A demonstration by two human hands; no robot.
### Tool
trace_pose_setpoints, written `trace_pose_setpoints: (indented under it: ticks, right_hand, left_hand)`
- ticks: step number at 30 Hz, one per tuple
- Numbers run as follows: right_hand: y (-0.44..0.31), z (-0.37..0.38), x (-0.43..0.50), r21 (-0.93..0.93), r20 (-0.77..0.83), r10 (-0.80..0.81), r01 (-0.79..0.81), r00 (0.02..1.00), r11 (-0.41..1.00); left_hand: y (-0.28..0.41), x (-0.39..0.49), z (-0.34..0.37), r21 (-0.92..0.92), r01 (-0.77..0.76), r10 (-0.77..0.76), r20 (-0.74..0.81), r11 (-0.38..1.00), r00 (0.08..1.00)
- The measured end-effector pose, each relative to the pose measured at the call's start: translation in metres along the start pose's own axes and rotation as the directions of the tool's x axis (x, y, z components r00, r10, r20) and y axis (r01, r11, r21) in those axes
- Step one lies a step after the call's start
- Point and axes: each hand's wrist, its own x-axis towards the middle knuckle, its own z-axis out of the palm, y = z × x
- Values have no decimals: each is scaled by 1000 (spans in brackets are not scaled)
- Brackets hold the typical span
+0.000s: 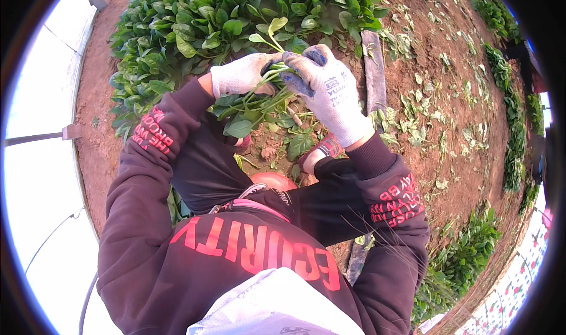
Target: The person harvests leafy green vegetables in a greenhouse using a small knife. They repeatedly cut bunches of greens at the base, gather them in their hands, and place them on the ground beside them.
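Observation:
Both my hands wear white knit gloves with blue-grey coated, soiled fingers. My left hand [245, 75] is closed around a small bunch of spinach [261, 107], its leaves hanging down toward my knees. At the stem end, my right hand [329, 87] grips the same bunch with thumb and bent fingers. A pale yellow-green leaf [277, 25] sticks up between the two hands. Just beyond them grows a dense bed of spinach plants [212, 21]. Part of the stems is hidden by my fingers.
Loose leaves [415, 109] litter the soil [468, 127] to the right. A weathered plank [374, 69] lies beside my right hand. Spinach heaps [464, 242] line the right side. White plastic sheeting [40, 167] stands on the left. Under me is a reddish rounded object [274, 181].

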Motion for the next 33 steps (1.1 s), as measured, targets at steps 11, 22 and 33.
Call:
trace_pose_setpoints:
  ticks: [11,22,33]
  right_hand:
    - [33,-27,-6,-75,-258,109,-132,960,988]
    - [8,-1,-2,416,27,72,-77,997,906]
    - [9,5,0,375,111,129,-161,986,913]
  left_hand:
    - [-1,-2,-4,45,-72,78,-162,996,984]
    - [-2,-2,-5,14,-62,63,-97,998,993]
    - [-8,-3,-1,-268,-33,31,-9,963,999]
